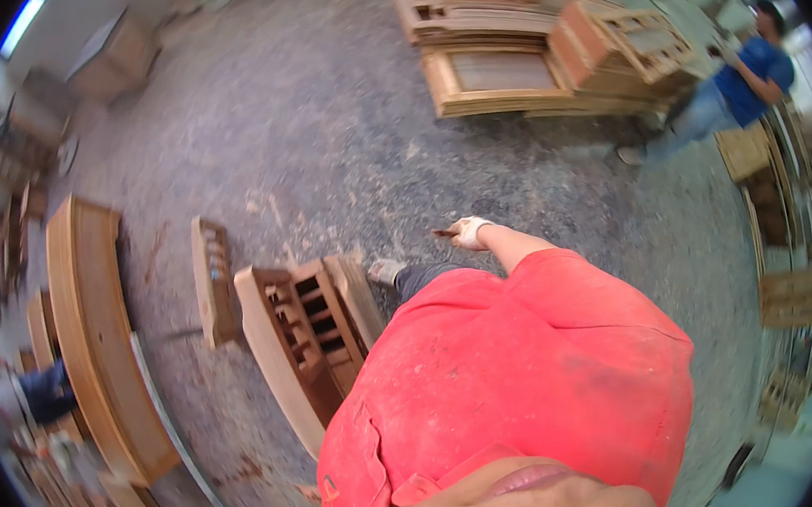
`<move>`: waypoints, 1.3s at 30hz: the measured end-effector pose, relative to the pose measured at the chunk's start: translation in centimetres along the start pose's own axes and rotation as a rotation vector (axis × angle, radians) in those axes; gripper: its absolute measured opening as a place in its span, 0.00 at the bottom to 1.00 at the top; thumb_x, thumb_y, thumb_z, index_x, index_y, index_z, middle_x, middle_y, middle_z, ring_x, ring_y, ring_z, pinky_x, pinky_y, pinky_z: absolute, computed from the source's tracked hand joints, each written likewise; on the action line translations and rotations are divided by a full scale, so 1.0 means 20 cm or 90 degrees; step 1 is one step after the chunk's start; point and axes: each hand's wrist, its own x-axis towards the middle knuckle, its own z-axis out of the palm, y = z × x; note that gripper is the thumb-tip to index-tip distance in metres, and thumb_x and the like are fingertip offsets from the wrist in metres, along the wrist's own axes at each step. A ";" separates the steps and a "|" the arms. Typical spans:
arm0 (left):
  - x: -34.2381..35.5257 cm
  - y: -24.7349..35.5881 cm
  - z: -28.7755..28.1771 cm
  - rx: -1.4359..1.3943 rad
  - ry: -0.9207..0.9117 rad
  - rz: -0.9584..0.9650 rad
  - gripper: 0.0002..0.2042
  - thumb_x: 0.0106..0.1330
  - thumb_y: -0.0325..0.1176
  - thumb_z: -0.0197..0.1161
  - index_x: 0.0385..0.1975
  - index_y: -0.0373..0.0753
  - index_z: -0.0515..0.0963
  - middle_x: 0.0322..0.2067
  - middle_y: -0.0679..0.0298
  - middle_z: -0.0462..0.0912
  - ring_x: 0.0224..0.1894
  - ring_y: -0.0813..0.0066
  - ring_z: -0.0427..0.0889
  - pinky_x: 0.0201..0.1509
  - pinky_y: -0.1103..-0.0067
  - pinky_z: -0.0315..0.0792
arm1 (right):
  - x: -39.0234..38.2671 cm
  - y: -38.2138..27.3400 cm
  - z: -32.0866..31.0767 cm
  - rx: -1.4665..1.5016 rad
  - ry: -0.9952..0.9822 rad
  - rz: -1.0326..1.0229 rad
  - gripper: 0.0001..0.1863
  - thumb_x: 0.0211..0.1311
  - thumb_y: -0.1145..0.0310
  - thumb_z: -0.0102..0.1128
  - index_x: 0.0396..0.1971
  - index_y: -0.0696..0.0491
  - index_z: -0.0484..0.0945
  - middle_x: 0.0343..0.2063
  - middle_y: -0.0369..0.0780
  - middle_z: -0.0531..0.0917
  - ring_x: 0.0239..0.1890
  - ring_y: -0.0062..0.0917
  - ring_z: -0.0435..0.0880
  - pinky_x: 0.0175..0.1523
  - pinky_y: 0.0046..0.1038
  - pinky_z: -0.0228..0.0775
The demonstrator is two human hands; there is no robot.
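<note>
My right hand (pixel 470 232), in a whitish glove, is stretched out over the grey floor past the hem of my red shirt (pixel 520 392). Its fingers close on a small, thin, dark brown piece (pixel 444 233), too small to tell its kind. Left of my body stands a reddish-brown wooden furniture section (pixel 285 340) with rows of compartments, apart from that hand. My left hand does not show. One of my shoes (pixel 385 271) appears beside the furniture section.
A slim wooden piece (pixel 214 279) and a long wooden panel (pixel 105 332) stand at the left. Stacked wooden frames (pixel 502 72) lie far ahead, with a person in blue (pixel 750 81) beside them. Another person (pixel 46 390) is partly visible at the far left. Wooden parts (pixel 793 296) line the right.
</note>
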 end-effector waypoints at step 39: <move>-0.81 -1.30 -0.59 -0.765 0.461 0.341 0.14 0.57 0.35 0.60 0.44 0.45 0.80 0.35 0.76 0.79 0.06 0.86 0.53 0.07 0.87 0.42 | 0.93 -2.11 0.02 0.538 -0.075 -0.321 0.12 0.60 0.58 0.58 0.43 0.41 0.79 0.30 0.30 0.81 0.28 0.15 0.73 0.29 0.19 0.63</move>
